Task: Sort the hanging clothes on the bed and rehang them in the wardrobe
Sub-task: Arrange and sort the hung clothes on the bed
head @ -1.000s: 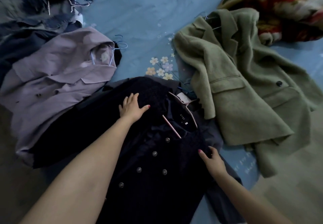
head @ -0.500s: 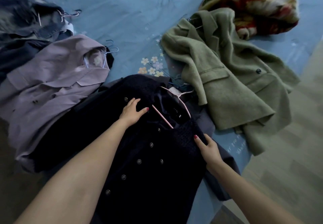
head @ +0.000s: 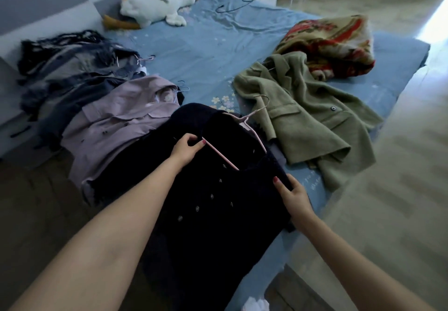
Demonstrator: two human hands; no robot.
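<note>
A dark navy double-breasted coat (head: 213, 213) on a pink hanger (head: 244, 126) is lifted off the blue bed (head: 208, 43). My left hand (head: 185, 149) pinches the coat's left collar edge by the hanger bar. My right hand (head: 294, 194) grips the coat's right shoulder. A lilac jacket (head: 116, 126) on a hanger lies to the left, with a pile of dark blue-grey clothes (head: 72, 68) behind it. A green wool coat (head: 305, 119) on a hanger lies to the right.
A red and cream patterned blanket (head: 332, 41) is bunched at the bed's right side. A white goose plush (head: 157, 6) and a black cable (head: 232, 7) lie at the far end. Pale wooden floor (head: 400, 189) runs along the right.
Both hands went from resting on the navy coat to holding it, and the coat's top has risen off the bed. The camera has tilted up and back, showing the far end of the bed.
</note>
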